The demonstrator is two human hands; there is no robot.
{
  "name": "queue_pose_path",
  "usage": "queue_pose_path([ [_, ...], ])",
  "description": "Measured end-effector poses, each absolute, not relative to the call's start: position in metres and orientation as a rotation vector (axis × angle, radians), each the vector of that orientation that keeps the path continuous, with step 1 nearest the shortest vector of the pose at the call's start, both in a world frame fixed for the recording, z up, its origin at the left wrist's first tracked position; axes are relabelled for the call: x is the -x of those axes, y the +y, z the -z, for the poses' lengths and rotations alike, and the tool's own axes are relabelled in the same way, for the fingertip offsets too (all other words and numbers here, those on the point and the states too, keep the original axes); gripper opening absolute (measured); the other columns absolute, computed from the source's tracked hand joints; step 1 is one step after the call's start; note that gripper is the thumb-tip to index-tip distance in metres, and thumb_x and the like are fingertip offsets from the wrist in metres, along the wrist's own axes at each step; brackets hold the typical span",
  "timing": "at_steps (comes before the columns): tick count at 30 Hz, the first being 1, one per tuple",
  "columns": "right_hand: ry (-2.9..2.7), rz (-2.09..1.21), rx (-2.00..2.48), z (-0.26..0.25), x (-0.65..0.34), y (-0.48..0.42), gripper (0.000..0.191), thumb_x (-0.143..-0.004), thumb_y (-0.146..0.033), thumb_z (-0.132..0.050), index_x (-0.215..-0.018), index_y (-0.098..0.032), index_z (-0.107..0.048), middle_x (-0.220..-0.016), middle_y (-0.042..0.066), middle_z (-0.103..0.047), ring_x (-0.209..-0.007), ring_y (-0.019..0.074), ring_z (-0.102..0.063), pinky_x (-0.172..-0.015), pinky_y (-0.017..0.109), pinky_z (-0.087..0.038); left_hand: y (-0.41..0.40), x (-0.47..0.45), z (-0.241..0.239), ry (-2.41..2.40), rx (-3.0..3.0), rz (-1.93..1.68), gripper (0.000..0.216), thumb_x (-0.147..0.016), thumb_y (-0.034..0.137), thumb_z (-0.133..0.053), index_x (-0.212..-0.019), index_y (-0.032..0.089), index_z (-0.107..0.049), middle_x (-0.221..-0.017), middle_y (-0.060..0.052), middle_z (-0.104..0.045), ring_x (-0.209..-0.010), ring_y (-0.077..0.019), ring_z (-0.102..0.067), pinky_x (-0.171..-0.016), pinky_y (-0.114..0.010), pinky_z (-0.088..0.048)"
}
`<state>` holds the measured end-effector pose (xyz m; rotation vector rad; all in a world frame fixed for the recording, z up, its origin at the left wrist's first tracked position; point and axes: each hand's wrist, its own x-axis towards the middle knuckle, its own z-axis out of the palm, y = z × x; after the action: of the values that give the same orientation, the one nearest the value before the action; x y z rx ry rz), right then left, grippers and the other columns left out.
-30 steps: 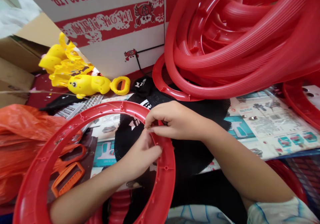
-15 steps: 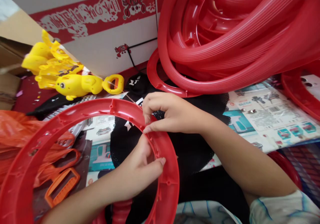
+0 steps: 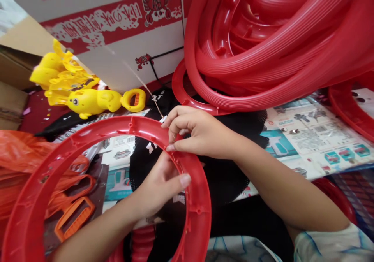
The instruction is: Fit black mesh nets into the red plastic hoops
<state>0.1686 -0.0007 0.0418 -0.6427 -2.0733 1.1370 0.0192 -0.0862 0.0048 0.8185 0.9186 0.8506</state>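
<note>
A large red plastic ring (image 3: 198,188), its ribbed hollow side up, lies tilted across my lap and the table edge. My left hand (image 3: 163,184) reaches through it, thumb on the inner edge and fingers partly hidden under the rim, gripping it. Over the ring's upper right part, my right hand (image 3: 189,131) is closed in a pinch, its thumb tip at the inner edge. A thin wire-like strand (image 3: 153,98) runs up and left from the right fingers, its far end blurred. How the fingers hold it is hidden.
More red rings (image 3: 263,75) are heaped at the back right. Yellow animal-shaped toys (image 3: 93,100) lie at the left, beside orange bags (image 3: 20,153) and an orange handle (image 3: 76,217). Behind stands a white and red carton (image 3: 117,71). Black cloth (image 3: 222,168) and printed sheets (image 3: 321,137) cover the table.
The thin strand has swung and now points up and left from the right fingers. My right fingers have shifted slightly, and the left thumb has moved a little up. The ring is nearly still.
</note>
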Motion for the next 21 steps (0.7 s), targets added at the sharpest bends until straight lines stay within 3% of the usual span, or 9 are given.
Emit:
queue_pose_path([
  [4, -2.098, -1.100, 0.633, -0.040, -0.165, -0.002, 0.009, -0.071, -0.005, -0.067, -0.068, -0.012, -0.062, -0.091, 0.004, -0.056, -0.090, 0.0143, -0.057, -0.077, 0.028, -0.049, -0.080, -0.020, 0.000, 1.069, -0.859, -0.990, 0.035, -0.074, 0.027, -0.072, -0.097, 0.021, -0.046, -0.078, 0.003, -0.062, -0.064, -0.0118, -0.060, -0.056, -0.022, -0.051],
  [8, -2.132, -1.108, 0.637, -0.042, -0.166, -0.003, 0.010, -0.071, -0.004, -0.067, -0.069, -0.013, -0.063, -0.090, 0.003, -0.056, -0.088, 0.0140, -0.057, -0.080, 0.029, -0.048, -0.079, -0.022, -0.003, 1.162, -0.987, -1.020, 0.037, -0.070, 0.016, -0.069, -0.098, 0.020, -0.044, -0.079, 0.003, -0.062, -0.068, -0.0117, -0.060, -0.060, -0.022, -0.050],
  [12, -2.189, -1.209, 0.578, -0.049, -0.171, -0.002, 0.009, -0.070, -0.006, -0.070, -0.072, -0.014, -0.067, -0.102, 0.004, -0.057, -0.100, 0.0144, -0.056, -0.092, 0.029, -0.045, -0.082, -0.026, -0.009, 1.190, -0.992, -0.960, 0.036, -0.063, 0.006, -0.059, -0.091, 0.020, -0.043, -0.074, 0.006, -0.059, -0.064, -0.0103, -0.059, -0.055, -0.018, -0.046],
  [21, -2.253, -1.337, 0.507, -0.054, -0.174, 0.000, 0.010, -0.069, -0.009, -0.074, -0.074, -0.016, -0.070, -0.122, 0.005, -0.053, -0.120, 0.0160, -0.048, -0.105, 0.032, -0.037, -0.092, -0.025, -0.014, 1.162, -1.022, -0.750, 0.043, -0.060, 0.003, -0.051, -0.100, 0.020, -0.049, -0.079, 0.002, -0.060, -0.065, -0.0130, -0.059, -0.054, -0.020, -0.046],
])
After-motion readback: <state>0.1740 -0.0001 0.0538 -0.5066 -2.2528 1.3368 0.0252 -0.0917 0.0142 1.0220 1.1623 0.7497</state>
